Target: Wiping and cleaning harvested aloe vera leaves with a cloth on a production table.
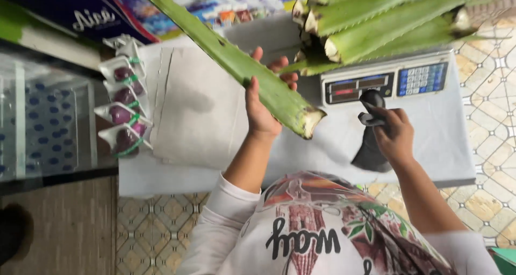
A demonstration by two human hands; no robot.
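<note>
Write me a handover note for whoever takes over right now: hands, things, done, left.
Left hand: gripping a long green leaf near its cut end, held above the table.
Right hand: closed on a black handheld device standing before the scale.
Done: several cut leaves lie piled on the scale.
Left: the held leaf is not on it.

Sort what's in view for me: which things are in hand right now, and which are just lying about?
In hand:
- long green aloe leaf, gripped by the left hand
- black handheld scanner, gripped by the right hand

Lying about:
- more aloe leaves piled on the digital scale
- wrapped purple fruit packs
- stack of grey paper sheets
</note>
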